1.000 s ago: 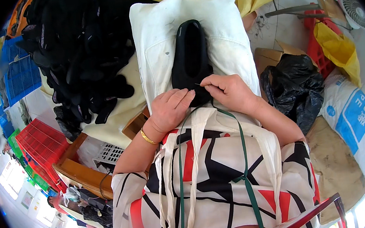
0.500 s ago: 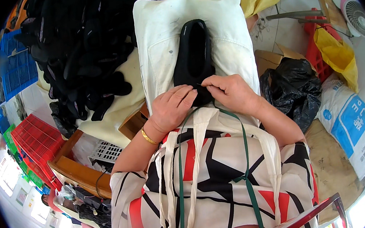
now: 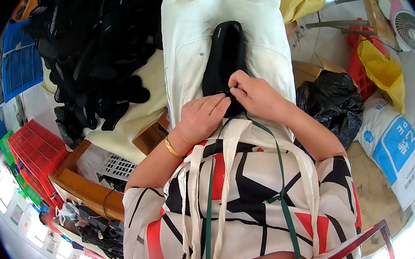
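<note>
Head view: white cushion bears black shoe; red crates left.

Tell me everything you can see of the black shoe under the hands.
The black shoe is a soft-looking, matte slip-on, lying lengthwise on a white cushion, toe away from the person. Its near end is covered by the left hand and right hand, whose fingertips pinch it together at the heel edge.
</note>
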`<state>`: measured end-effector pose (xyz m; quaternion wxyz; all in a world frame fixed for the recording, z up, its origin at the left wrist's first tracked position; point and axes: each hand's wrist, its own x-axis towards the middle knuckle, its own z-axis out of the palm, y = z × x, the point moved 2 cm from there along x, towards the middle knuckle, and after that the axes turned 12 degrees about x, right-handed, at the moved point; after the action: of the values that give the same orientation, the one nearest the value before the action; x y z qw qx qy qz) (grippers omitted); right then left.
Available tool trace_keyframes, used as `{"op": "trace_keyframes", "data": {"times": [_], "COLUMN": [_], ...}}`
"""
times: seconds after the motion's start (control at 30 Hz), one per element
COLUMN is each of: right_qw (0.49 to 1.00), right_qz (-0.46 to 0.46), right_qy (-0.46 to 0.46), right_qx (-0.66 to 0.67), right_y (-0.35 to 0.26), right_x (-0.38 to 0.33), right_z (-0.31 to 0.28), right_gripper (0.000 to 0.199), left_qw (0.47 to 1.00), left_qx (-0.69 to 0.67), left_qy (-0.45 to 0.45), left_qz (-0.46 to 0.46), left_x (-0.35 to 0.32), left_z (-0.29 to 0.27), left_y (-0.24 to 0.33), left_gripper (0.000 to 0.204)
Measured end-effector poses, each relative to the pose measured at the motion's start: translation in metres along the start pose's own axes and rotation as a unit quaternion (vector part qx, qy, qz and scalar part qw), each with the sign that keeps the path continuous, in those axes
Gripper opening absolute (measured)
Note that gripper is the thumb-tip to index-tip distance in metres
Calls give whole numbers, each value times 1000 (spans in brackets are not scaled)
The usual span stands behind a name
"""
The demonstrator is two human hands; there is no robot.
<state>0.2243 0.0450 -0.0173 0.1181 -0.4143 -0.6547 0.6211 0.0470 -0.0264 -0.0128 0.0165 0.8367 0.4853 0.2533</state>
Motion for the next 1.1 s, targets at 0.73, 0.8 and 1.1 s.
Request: {"op": "trace_keyframes", "data": {"times": [0.73, 0.8, 1.1], "right_qw": [930, 914, 742], "right_qz": [10, 88, -79], "right_qy": [-2, 27, 80], "right_qx": [367, 395, 661], "right_y": [6, -3, -23], "right_x": [51, 46, 27], "right_z": [0, -3, -76], "right_gripper": [22, 21, 14], "left_qw": [999, 996, 990], "left_qx": [-33, -55, -81], "left_qy": [-5, -13, -86], "left_qz": [-42, -63, -81], "left_x": [10, 11, 20], "left_z": [-3, -1, -4], "left_y": [-5, -7, -10], "left_gripper": [25, 25, 19]}}
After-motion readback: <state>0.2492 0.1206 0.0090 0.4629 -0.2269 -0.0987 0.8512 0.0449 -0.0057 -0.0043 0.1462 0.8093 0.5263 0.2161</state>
